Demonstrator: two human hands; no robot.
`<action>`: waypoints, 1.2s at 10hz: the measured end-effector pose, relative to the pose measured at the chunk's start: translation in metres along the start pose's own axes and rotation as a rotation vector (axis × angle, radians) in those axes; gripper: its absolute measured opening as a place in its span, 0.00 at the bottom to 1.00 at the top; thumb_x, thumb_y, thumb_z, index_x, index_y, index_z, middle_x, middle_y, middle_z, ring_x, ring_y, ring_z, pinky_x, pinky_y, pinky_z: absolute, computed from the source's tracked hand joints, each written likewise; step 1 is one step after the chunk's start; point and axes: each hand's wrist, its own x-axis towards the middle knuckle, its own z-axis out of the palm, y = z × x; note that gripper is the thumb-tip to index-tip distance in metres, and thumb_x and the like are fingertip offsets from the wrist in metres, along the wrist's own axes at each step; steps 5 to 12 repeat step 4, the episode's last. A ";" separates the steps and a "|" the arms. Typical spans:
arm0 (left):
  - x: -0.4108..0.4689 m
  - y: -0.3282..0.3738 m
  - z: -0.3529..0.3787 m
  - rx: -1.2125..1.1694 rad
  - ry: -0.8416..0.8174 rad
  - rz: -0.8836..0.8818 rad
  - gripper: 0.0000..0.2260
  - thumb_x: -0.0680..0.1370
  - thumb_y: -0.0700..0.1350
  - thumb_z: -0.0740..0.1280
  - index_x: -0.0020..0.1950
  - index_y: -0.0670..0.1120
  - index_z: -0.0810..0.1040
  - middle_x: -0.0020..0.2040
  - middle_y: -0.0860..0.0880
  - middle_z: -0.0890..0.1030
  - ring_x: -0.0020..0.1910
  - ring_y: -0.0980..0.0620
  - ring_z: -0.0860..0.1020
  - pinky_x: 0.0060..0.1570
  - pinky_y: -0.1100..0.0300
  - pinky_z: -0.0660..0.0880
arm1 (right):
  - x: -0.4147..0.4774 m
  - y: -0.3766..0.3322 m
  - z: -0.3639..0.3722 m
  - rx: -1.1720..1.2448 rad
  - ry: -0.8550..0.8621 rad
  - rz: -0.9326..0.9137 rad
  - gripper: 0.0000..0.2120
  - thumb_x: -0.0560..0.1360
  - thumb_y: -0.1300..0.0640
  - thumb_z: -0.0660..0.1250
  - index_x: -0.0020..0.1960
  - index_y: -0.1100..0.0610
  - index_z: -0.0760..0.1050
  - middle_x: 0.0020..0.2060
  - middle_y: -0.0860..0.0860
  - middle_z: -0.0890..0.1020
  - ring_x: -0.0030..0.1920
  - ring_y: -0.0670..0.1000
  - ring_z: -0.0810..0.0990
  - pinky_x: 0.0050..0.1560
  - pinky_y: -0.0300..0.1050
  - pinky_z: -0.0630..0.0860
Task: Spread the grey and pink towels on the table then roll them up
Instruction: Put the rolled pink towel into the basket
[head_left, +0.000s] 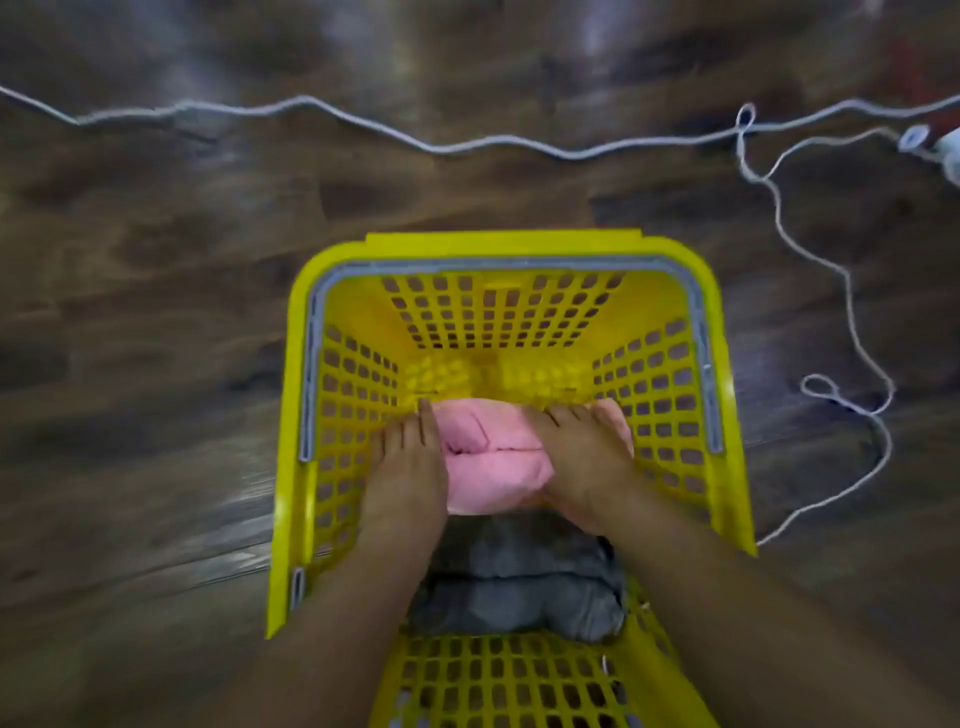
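Pink towel (493, 462): bundled, creased, sitting at the far end of the yellow basket (317, 291). Left hand (408, 467) and right hand (582, 462) are cupping its two sides, fingers pressed together against the cloth. Grey towel (519, 587): rolled in folds, lying just nearer in the same basket, touching the pink one. Basket is standing on wood-grain floor (130, 364); white cord (467, 143) is trailing beyond and to the right

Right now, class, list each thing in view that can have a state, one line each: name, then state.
Pink cloth towel: bundled in the basket, held from both sides.
Grey cloth towel: bundled in the basket, untouched.
Yellow plastic lattice basket: upright on the floor, open-topped.
Left hand: grip on the pink towel.
Right hand: grip on the pink towel.
White cord: slack on the floor.
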 end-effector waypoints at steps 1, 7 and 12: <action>0.021 0.010 0.067 0.021 0.014 -0.011 0.31 0.76 0.40 0.56 0.78 0.36 0.51 0.70 0.37 0.70 0.67 0.39 0.70 0.67 0.45 0.67 | 0.022 0.008 0.066 -0.032 0.015 0.046 0.37 0.70 0.49 0.68 0.75 0.50 0.58 0.66 0.54 0.74 0.65 0.59 0.71 0.67 0.59 0.67; 0.002 0.003 0.037 -0.142 -0.034 -0.077 0.37 0.75 0.45 0.66 0.79 0.39 0.51 0.76 0.40 0.64 0.74 0.39 0.63 0.71 0.46 0.62 | -0.002 -0.003 0.026 -0.120 0.007 0.022 0.48 0.63 0.39 0.73 0.77 0.52 0.57 0.70 0.55 0.69 0.69 0.60 0.66 0.69 0.63 0.64; 0.002 0.003 0.037 -0.142 -0.034 -0.077 0.37 0.75 0.45 0.66 0.79 0.39 0.51 0.76 0.40 0.64 0.74 0.39 0.63 0.71 0.46 0.62 | -0.002 -0.003 0.026 -0.120 0.007 0.022 0.48 0.63 0.39 0.73 0.77 0.52 0.57 0.70 0.55 0.69 0.69 0.60 0.66 0.69 0.63 0.64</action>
